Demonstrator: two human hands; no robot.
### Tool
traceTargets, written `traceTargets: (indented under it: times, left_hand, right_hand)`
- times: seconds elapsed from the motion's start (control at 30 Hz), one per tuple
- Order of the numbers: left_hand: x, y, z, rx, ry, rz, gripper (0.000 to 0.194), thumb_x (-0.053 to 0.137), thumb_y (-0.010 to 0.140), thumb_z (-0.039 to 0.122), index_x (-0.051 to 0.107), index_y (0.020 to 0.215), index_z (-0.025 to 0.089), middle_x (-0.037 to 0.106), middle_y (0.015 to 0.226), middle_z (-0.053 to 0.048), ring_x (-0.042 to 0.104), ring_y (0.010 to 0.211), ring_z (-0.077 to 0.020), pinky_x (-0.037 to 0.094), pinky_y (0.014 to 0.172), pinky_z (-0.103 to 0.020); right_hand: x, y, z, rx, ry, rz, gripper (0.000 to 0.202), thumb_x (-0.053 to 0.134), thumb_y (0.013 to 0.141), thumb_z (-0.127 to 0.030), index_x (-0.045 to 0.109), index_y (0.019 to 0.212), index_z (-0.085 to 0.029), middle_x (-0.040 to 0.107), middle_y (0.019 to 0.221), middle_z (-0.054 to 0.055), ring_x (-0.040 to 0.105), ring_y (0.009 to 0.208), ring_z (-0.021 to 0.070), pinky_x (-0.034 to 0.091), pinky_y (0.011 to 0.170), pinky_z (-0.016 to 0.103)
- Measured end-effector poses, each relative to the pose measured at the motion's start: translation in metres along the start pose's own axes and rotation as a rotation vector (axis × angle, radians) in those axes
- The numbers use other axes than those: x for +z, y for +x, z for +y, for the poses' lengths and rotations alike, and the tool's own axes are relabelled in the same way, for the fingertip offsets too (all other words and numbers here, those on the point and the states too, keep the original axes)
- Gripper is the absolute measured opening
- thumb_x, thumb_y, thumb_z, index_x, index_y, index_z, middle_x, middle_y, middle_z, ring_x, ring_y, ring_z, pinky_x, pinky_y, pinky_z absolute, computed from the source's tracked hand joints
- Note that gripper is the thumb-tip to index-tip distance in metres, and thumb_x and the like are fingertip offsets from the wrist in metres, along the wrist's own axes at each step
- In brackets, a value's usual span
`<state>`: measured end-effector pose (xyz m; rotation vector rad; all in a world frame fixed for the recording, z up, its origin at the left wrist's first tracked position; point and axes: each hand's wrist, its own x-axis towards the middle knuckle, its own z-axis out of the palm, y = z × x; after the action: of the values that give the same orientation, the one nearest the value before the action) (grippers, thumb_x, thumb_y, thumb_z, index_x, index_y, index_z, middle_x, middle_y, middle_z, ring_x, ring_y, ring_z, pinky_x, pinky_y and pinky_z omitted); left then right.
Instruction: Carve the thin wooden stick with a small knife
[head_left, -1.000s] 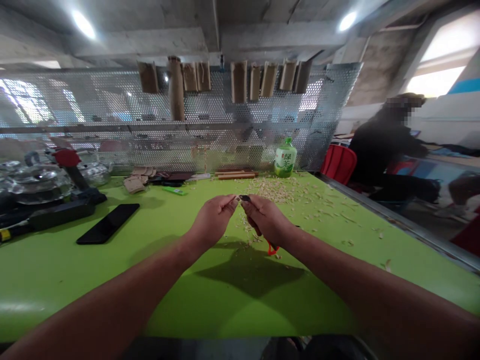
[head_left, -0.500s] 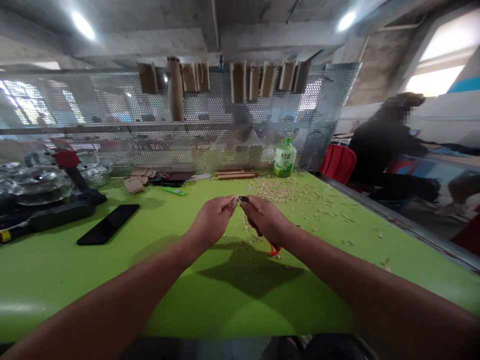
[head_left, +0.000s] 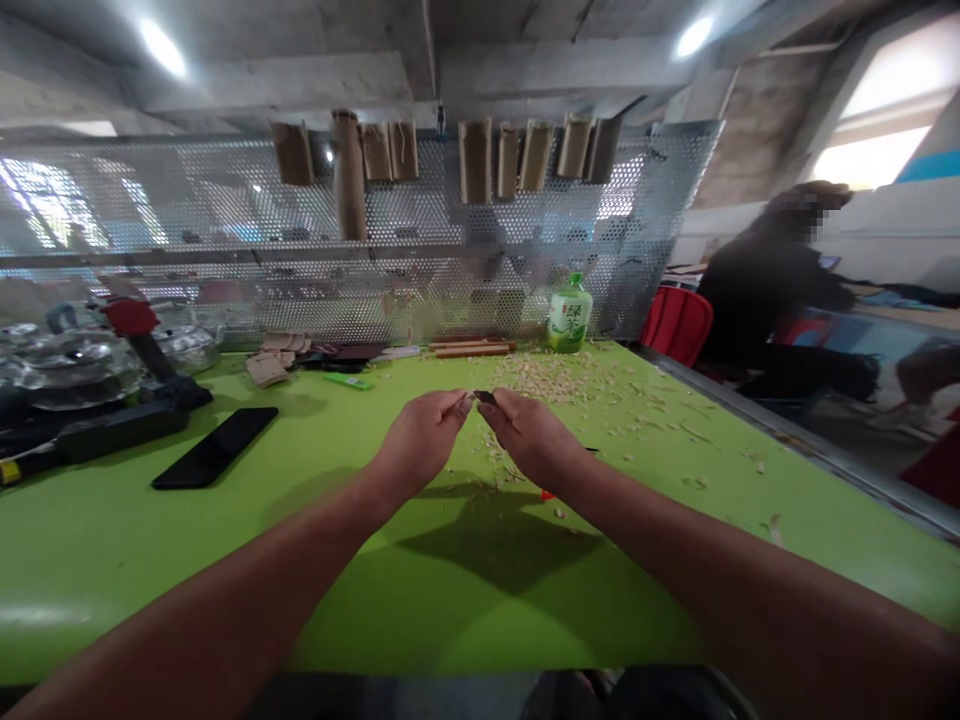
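My left hand (head_left: 424,435) is closed in a pinch, its thumb and forefinger on a small pale piece of wood (head_left: 472,396) that barely shows. Just opposite, my right hand (head_left: 534,430) is wrapped round a small carving knife (head_left: 486,397). Only a dark end of the knife shows at the fingertips; the palm hides its handle. A bit of red cord (head_left: 547,495) shows below the right wrist. Both hands are raised over the green tabletop (head_left: 480,620), fingertips nearly touching. Pale wood shavings (head_left: 540,378) lie scattered beneath and beyond them.
To the left lie a black phone (head_left: 217,447), a black-and-red tool (head_left: 142,340) and glass teapots (head_left: 71,365). Along the back are leather-like pieces (head_left: 274,360), a green cutter (head_left: 349,381), wooden strips (head_left: 472,348) and a green bottle (head_left: 570,315). A person (head_left: 772,285) sits at the right.
My right hand has rolled slightly, so the brown handle and most of the red cord are now hidden behind it. Both hands keep nearly the same place and grip.
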<state>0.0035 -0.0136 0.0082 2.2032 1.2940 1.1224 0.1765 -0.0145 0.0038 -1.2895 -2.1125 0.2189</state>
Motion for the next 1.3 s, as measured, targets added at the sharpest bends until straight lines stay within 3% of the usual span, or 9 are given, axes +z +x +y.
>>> traceTargets:
  times: [0.3, 0.53, 0.7, 0.87, 1.07, 1.3]
  left_hand:
    - [0.003, 0.002, -0.002, -0.004, -0.087, 0.000, 0.039, 0.042, 0.095, 0.045, 0.059, 0.074, 0.016, 0.053, 0.066, 0.001, 0.046, 0.065, -0.0130, 0.034, 0.060, -0.025]
    - [0.001, 0.007, -0.007, 0.006, -0.117, 0.128, 0.030, 0.048, 0.093, 0.040, 0.066, 0.095, 0.016, 0.064, 0.083, -0.002, 0.053, 0.074, -0.0149, 0.041, 0.068, -0.027]
    - [0.003, 0.006, -0.006, 0.108, -0.195, 0.197, 0.026, 0.052, 0.092, 0.037, 0.063, 0.103, 0.016, 0.065, 0.092, -0.004, 0.055, 0.082, -0.0146, 0.044, 0.074, -0.026]
    - [0.004, 0.006, -0.008, 0.119, -0.249, 0.194, 0.024, 0.052, 0.093, 0.037, 0.063, 0.099, 0.016, 0.059, 0.080, -0.002, 0.049, 0.070, -0.0121, 0.041, 0.063, -0.024]
    - [0.002, 0.004, 0.000, 0.169, -0.196, 0.178, 0.022, 0.051, 0.093, 0.033, 0.062, 0.100, 0.016, 0.063, 0.089, -0.003, 0.054, 0.079, -0.0134, 0.044, 0.072, -0.026]
    - [0.002, 0.002, 0.001, 0.169, -0.210, 0.163, 0.026, 0.052, 0.093, 0.038, 0.063, 0.102, 0.017, 0.066, 0.096, -0.005, 0.057, 0.088, -0.0157, 0.046, 0.080, -0.028]
  right_hand:
    - [0.003, -0.005, -0.001, -0.036, -0.384, 0.074, 0.032, 0.034, 0.100, -0.040, 0.057, 0.091, -0.020, 0.061, 0.064, 0.003, 0.040, 0.048, 0.0127, 0.014, 0.051, 0.029]
    - [-0.007, -0.008, -0.006, -0.147, -0.182, 0.202, 0.036, 0.036, 0.100, -0.044, 0.061, 0.091, -0.019, 0.065, 0.077, 0.005, 0.051, 0.059, 0.0135, 0.025, 0.055, 0.026]
    - [-0.009, -0.005, -0.001, -0.168, -0.027, 0.157, 0.036, 0.038, 0.100, -0.043, 0.062, 0.090, -0.018, 0.063, 0.072, 0.003, 0.052, 0.060, 0.0136, 0.032, 0.057, 0.026]
    - [-0.008, -0.007, 0.000, -0.231, -0.152, 0.227, 0.039, 0.039, 0.099, -0.047, 0.064, 0.113, -0.020, 0.072, 0.097, 0.007, 0.063, 0.079, 0.0187, 0.038, 0.066, 0.029]
    - [-0.012, -0.008, -0.003, -0.213, -0.292, 0.220, 0.041, 0.034, 0.100, -0.048, 0.063, 0.097, -0.019, 0.070, 0.086, 0.006, 0.061, 0.076, 0.0181, 0.035, 0.066, 0.029]
    - [-0.011, -0.008, -0.005, -0.214, -0.301, 0.176, 0.036, 0.035, 0.100, -0.045, 0.061, 0.095, -0.020, 0.069, 0.089, 0.005, 0.058, 0.078, 0.0172, 0.033, 0.068, 0.029]
